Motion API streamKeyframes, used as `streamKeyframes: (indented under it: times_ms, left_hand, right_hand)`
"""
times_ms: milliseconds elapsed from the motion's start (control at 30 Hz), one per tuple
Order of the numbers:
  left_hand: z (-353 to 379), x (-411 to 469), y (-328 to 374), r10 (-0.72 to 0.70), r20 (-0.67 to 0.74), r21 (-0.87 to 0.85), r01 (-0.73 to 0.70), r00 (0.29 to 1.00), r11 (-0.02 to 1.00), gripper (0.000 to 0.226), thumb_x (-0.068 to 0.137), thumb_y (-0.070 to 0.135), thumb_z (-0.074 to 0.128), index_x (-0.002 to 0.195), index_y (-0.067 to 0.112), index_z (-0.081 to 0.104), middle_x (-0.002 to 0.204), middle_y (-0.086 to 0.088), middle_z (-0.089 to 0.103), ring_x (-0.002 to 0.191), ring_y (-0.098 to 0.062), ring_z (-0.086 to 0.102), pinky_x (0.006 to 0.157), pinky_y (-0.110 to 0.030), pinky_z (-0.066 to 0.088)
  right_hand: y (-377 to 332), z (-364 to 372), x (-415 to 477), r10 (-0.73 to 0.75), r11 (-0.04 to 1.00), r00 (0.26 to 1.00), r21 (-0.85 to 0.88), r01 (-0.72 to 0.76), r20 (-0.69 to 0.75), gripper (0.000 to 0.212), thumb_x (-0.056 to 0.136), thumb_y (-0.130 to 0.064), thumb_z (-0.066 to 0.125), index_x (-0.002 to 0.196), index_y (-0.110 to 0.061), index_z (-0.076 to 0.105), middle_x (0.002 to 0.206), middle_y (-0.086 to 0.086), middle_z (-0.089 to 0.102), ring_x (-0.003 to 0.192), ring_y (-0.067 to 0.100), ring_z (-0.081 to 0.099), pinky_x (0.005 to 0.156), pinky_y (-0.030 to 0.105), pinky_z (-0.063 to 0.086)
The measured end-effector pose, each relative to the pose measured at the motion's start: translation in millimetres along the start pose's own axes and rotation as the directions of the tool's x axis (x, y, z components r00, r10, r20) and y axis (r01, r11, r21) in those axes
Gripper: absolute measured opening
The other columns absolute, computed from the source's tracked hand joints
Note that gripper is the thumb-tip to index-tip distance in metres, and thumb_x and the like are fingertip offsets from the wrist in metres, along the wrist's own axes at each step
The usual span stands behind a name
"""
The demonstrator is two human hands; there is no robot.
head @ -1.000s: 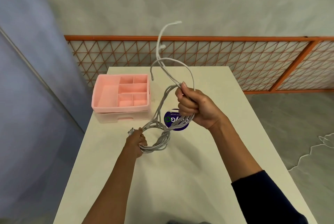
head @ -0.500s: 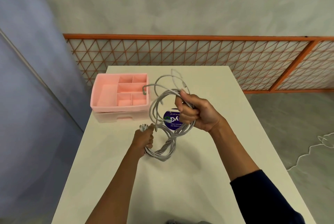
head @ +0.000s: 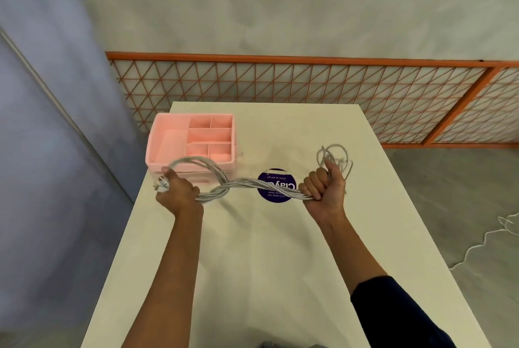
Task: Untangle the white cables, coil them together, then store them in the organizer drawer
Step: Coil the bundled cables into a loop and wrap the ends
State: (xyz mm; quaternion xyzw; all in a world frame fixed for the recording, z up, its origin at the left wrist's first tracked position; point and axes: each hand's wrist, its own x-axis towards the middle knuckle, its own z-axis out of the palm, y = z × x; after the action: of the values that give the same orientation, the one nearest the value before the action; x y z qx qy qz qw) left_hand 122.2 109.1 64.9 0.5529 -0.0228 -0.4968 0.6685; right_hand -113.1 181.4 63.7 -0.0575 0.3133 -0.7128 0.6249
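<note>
A bundle of white cables [head: 247,186] stretches twisted between my two hands above the table. My left hand [head: 177,190] grips one end, where a loop arcs up over the organizer's front and a plug end sticks out by my thumb. My right hand [head: 323,186] is fisted round the other end, with loose cable loops [head: 334,156] springing out above it. The pink organizer [head: 165,148] sits at the table's far left, its top tray divided into several compartments; its drawer front below is partly hidden by my left hand.
A white table [head: 266,263] runs away from me to an orange lattice fence [head: 309,86]. A round purple sticker [head: 276,176] lies on it under the cables. Another white cable [head: 483,238] trails on the grey floor at right. A bluish wall stands at left.
My hands have moved apart, left hand toward the organizer and right hand to the right. The cable bundle, a hanging loop before, is now pulled out into a twisted length between them.
</note>
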Motion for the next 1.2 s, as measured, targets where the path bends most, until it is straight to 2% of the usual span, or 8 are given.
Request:
streamKeyframes:
  times_ms: [200, 300, 367, 567, 700, 800, 867, 1200]
  left_hand:
    - [24, -31, 35, 0.21, 0.396, -0.137, -0.168, 0.894, 0.976, 0.046, 0.098, 0.037, 0.05, 0.059, 0.018, 0.033, 0.041, 0.009, 0.028, 0.034, -0.004, 0.022, 0.033, -0.014, 0.019]
    - [34, -47, 46, 0.276, 0.485, -0.139, -0.238, 0.83, 0.961, 0.048, 0.099, 0.038, 0.047, 0.058, 0.017, 0.033, 0.043, 0.009, 0.026, 0.035, -0.004, 0.02, 0.034, -0.015, 0.018]
    - [39, -56, 49, 0.355, 0.52, -0.128, -0.34, 0.777, 0.932, 0.047, 0.1, 0.036, 0.047, 0.059, 0.017, 0.033, 0.044, 0.008, 0.027, 0.037, -0.005, 0.02, 0.036, -0.016, 0.018]
    - [52, -78, 46, 0.427, 0.581, -0.109, -0.453, 0.693, 0.885, 0.051, 0.09, 0.045, 0.059, 0.097, 0.001, 0.034, 0.044, 0.014, 0.042, 0.035, 0.0, 0.035, 0.036, -0.013, 0.028]
    - [51, -81, 39, 0.357, 0.654, -0.088, -0.401, 0.667, 0.912, 0.042, 0.087, 0.045, 0.057, 0.082, 0.008, 0.039, 0.044, 0.013, 0.04, 0.034, 0.0, 0.031, 0.035, -0.012, 0.025]
    - [44, -69, 44, 0.264, 0.683, -0.101, -0.271, 0.681, 0.957, 0.041, 0.101, 0.033, 0.041, 0.064, 0.015, 0.037, 0.043, 0.009, 0.032, 0.033, -0.002, 0.022, 0.033, -0.012, 0.019]
    - [42, -59, 50, 0.146, 0.69, -0.103, -0.104, 0.709, 0.989, 0.046, 0.103, 0.036, 0.036, 0.062, 0.016, 0.037, 0.041, 0.008, 0.03, 0.029, -0.001, 0.02, 0.028, -0.012, 0.018]
    - [18, -36, 24, -0.51, 0.701, 0.098, 0.641, 0.498, 0.761, 0.048, 0.102, 0.027, 0.04, 0.057, 0.011, 0.041, 0.042, 0.003, 0.033, 0.019, -0.007, 0.028, 0.024, -0.02, 0.027]
  right_hand:
    - [7, -19, 12, 0.078, 0.995, 0.936, 0.089, -0.051, -0.342, 0.048, 0.097, -0.026, 0.048, 0.052, -0.017, 0.036, 0.042, -0.004, 0.039, 0.035, 0.01, 0.046, 0.046, 0.02, 0.051]
    - [3, -20, 17, 0.153, 0.983, 0.883, -0.022, -0.181, -0.445, 0.036, 0.093, -0.043, 0.053, 0.073, -0.013, 0.052, 0.071, 0.004, 0.061, 0.062, 0.015, 0.067, 0.056, 0.027, 0.057]
    - [0, -17, 14, 0.267, 0.957, 0.83, 0.035, -0.287, -0.49, 0.062, 0.084, -0.063, 0.052, 0.106, -0.005, 0.055, 0.095, 0.011, 0.065, 0.093, 0.022, 0.067, 0.072, 0.035, 0.058]
    - [25, 41, -7, 0.433, 0.901, 0.846, 0.169, -0.398, -0.313, 0.096, 0.069, -0.077, 0.058, 0.125, 0.0, 0.048, 0.119, 0.022, 0.059, 0.11, 0.032, 0.06, 0.069, 0.046, 0.052]
    - [10, 84, 3, 0.293, 0.944, 0.92, 0.23, -0.235, -0.262, 0.048, 0.095, -0.045, 0.05, 0.107, 0.001, 0.05, 0.097, 0.015, 0.061, 0.096, 0.025, 0.062, 0.092, 0.037, 0.048]
    - [-17, 80, 20, 0.233, 0.911, 0.897, 0.407, -0.067, -0.375, 0.036, 0.104, -0.019, 0.029, 0.071, -0.009, 0.041, 0.053, 0.007, 0.048, 0.045, 0.016, 0.05, 0.059, 0.024, 0.052]
    - [-26, 58, 28, 0.254, 0.898, 0.865, 0.438, -0.045, -0.431, 0.036, 0.094, -0.002, 0.021, 0.061, -0.015, 0.029, 0.033, 0.003, 0.033, 0.023, 0.014, 0.033, 0.034, 0.013, 0.031]
    - [-12, -21, 33, 0.209, 0.938, 0.978, 0.277, -0.209, 0.03, 0.074, 0.095, -0.061, 0.017, 0.04, -0.015, 0.033, 0.046, -0.007, 0.008, 0.038, 0.008, 0.004, 0.031, 0.021, 0.009]
